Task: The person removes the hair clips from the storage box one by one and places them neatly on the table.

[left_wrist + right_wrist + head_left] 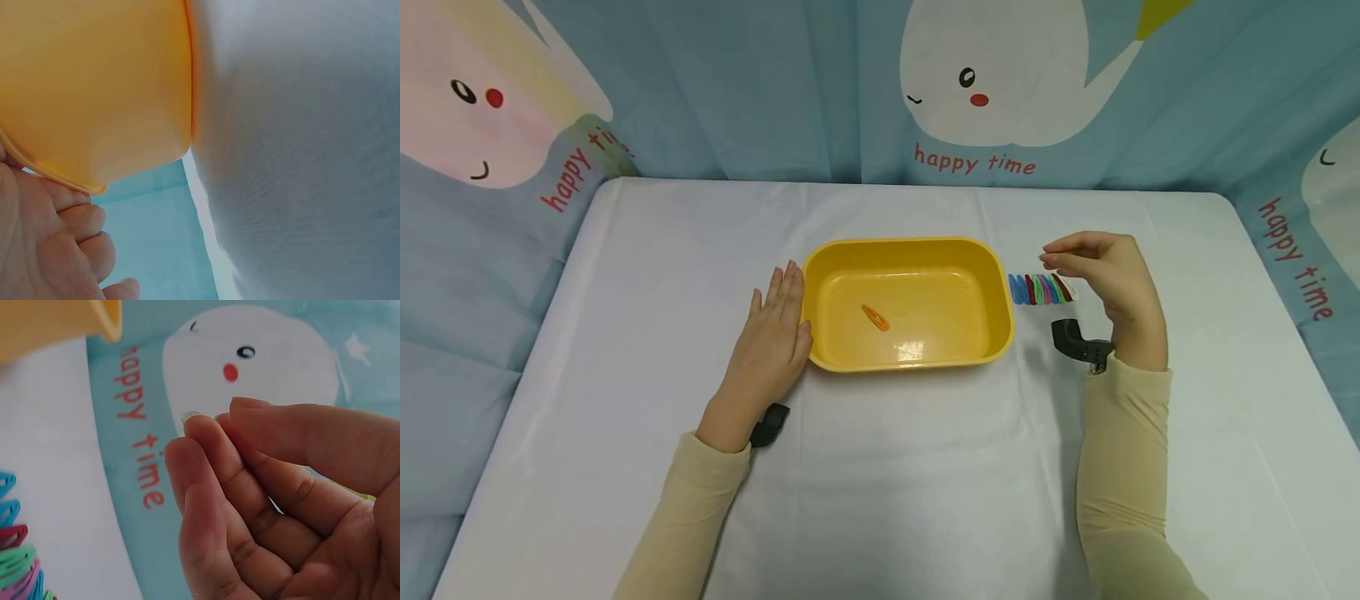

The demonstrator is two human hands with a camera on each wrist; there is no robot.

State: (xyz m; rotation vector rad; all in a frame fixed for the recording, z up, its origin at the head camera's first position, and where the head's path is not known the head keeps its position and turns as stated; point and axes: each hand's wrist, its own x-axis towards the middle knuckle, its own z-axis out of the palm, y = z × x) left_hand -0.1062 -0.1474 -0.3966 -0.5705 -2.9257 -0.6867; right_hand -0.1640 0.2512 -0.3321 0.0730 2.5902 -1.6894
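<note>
A yellow plastic tray (910, 365) stands mid-table with one orange snap hair clip (876, 317) lying inside, left of its middle. My left hand (769, 337) rests along the tray's left side, fingers fairly straight. In the left wrist view, its fingers (81, 222) reach under the tray's rim (81, 185). To the right of the tray lies a row of colored snap hair clips (1041, 289), blue, red, green, pink and white among them. My right hand (1101, 271) hovers over the row's right end, thumb and fingertips bent close together. Nothing shows between them in the right wrist view.
A white cloth covers the table (880, 500). Behind it and at both sides hangs a blue curtain (790, 92) with whale prints and red lettering. A black wrist strap (1078, 343) is on the right wrist, and another black device (770, 426) on the left.
</note>
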